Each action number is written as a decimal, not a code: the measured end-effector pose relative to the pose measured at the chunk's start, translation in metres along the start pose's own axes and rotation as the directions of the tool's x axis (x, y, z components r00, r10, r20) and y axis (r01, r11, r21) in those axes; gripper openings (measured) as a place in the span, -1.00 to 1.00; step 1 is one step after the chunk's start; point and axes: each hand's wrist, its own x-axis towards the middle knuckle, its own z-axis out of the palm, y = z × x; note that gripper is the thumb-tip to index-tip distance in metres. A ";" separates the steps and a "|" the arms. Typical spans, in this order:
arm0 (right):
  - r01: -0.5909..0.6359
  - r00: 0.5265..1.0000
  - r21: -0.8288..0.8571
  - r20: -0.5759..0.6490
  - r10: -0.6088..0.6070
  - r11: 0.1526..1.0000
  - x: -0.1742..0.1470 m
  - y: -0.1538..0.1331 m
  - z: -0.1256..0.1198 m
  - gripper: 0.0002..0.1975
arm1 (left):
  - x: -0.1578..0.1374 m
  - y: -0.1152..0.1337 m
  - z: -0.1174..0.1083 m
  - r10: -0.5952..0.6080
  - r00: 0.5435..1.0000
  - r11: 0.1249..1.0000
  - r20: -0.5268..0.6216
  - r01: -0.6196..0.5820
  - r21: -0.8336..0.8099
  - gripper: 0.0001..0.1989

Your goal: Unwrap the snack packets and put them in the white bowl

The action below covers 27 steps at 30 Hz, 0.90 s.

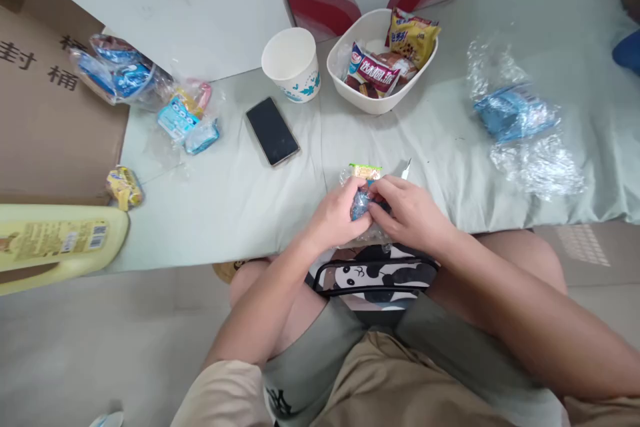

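My left hand (342, 213) and my right hand (406, 208) meet at the table's front edge, fingers closed around a small blue packet in clear plastic (361, 205). Much of the packet is hidden by my fingers. Just beyond my fingertips lies a yellow and green snack wrapper (367, 171). A thin white pointed item (406, 169) sticks out behind my right hand; its kind is unclear. Clear film spreads beneath both hands.
Farther back stand a white bowl (353, 95) with snack packets, a paper cup (293, 67) and a phone (273, 131). Wrapped blue packets (517, 113) lie right, more wrapped snacks (181, 121) left. A yellow bottle (65, 243) and cartons (45, 107) border the left side.
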 end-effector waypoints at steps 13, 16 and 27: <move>-0.362 0.930 -0.193 -0.149 0.338 0.912 0.002 -0.006 -0.004 -0.79 | -0.001 -0.013 -0.005 -0.013 0.957 0.975 -0.289 -0.052 -0.217 -0.73; -0.459 0.884 -0.307 -0.066 0.462 0.834 0.003 -0.007 -0.007 -0.72 | -0.001 -0.017 -0.010 -0.058 0.925 0.962 -0.375 -0.049 -0.270 -0.76; -0.407 0.913 -0.272 -0.132 0.385 0.872 0.000 0.009 -0.011 -0.53 | 0.001 -0.021 -0.016 -0.131 0.877 0.954 -0.463 -0.016 -0.300 -0.82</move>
